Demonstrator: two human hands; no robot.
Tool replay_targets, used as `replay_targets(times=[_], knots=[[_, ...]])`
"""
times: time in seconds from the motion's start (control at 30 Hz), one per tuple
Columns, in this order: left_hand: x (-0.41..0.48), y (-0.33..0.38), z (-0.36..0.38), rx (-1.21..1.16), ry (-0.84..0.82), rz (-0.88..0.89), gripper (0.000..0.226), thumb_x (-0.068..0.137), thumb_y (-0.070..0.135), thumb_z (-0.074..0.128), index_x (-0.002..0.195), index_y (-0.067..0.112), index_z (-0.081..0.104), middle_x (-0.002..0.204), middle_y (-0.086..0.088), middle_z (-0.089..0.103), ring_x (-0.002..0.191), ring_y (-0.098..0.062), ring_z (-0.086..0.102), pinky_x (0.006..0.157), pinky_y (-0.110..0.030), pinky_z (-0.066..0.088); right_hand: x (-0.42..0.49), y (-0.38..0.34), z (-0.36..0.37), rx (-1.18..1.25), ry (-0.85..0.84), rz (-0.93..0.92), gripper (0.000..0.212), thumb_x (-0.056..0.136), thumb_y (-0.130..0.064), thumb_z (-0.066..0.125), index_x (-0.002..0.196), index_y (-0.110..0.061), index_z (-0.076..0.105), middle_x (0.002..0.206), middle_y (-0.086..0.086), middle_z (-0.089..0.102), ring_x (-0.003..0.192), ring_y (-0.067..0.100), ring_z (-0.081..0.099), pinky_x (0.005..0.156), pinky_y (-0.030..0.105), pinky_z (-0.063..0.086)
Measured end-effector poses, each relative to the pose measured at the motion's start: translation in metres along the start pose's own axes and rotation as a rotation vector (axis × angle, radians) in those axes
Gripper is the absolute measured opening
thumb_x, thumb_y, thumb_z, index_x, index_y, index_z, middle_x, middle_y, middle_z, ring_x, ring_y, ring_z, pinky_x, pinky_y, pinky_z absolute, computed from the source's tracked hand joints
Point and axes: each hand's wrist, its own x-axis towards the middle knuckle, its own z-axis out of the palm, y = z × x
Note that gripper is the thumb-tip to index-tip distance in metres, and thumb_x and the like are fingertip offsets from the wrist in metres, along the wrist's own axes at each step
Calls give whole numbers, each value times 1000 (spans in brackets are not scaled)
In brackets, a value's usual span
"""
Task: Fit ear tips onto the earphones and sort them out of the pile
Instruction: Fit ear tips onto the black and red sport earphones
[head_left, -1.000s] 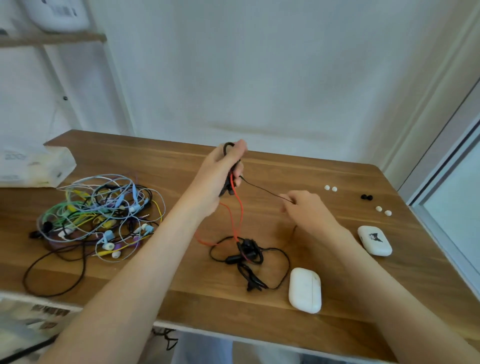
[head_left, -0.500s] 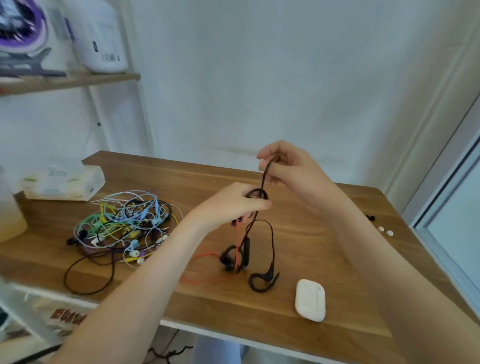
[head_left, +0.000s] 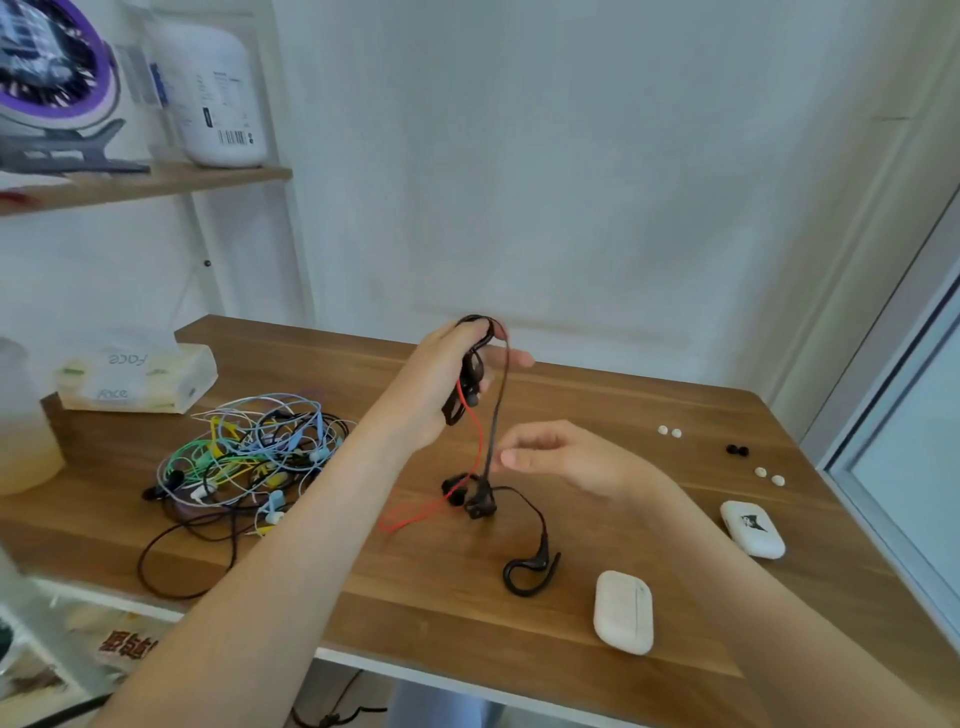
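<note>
Wooden surface (head_left: 441, 597) against a white wall carries it all: the tangled pile (head_left: 244, 457) toward its left edge, loose ear tips (head_left: 669, 431) in pairs near the far right corner, and two white cases (head_left: 623, 610) toward the near right edge. Over the middle, the left hand (head_left: 441, 384) holds one black ear-hook earphone (head_left: 470, 374) raised, its grip curled round the hook. A red cable (head_left: 475, 441) and a black cable (head_left: 493, 415) hang from it to a knot of cord (head_left: 470, 496) on the wood. The second ear hook (head_left: 530, 571) lies just beside the knot. The right hand (head_left: 566, 462) hovers with a slack, spread grip, fingertips (head_left: 506, 458) just beside the black cable, holding nothing I can make out. Risks, as I judge them: lifting higher would likely tighten the knot rather than free it, and the right forearm, near the light tips, could brush them off the edge.
</note>
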Motion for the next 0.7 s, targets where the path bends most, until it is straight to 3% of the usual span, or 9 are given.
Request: replay_targets(times=[0.17,0.27,0.33,0.4,0.5,0.6,0.7], knots=[[-1,11,-4,-174,4,22,26,102,31,36,89,19,56,79,-8,73,44,-10,37,40,-19,27,-1,11,6,-33,-215,150,46,85,-36,68,127,-32,52,131,-11,56,121,5,52,105,28,39],[0,15,-8,-199,24,33,25,101,31,39,90,20,58,77,-6,72,47,-9,39,39,-17,31,-2,16,10,-142,-128,107,15,95,-25,57,107,-26,65,106,-11,66,101,4,60,99,28,43],[1,15,-12,-197,60,34,23,99,30,43,89,21,61,73,-4,70,50,-10,40,45,-19,32,-5,17,7,-52,6,60,22,100,-21,47,92,-17,66,86,-4,68,89,11,65,98,34,48],[2,13,-15,-207,90,34,22,98,30,44,88,21,62,70,-4,68,51,-11,41,49,-22,32,-9,18,0,93,114,43,26,102,-21,42,88,-13,62,78,0,68,92,19,68,101,42,47],[4,9,-16,-242,119,30,23,98,29,44,88,20,63,68,-3,67,48,-11,42,46,-20,32,-13,21,-7,224,172,22,26,96,-38,51,106,-16,60,100,-1,69,103,18,66,101,44,48],[4,8,-10,-241,123,23,22,98,29,44,89,20,62,66,-2,67,46,-10,43,39,-18,33,-10,17,2,71,33,55,43,87,-55,57,125,-35,54,125,-15,59,115,3,56,102,30,42],[5,7,-5,-232,102,24,22,98,29,44,90,19,62,67,-2,67,48,-11,44,41,-18,33,-2,11,16,-60,-20,46,12,93,-35,60,100,-28,66,109,-11,66,105,4,60,100,29,41]])
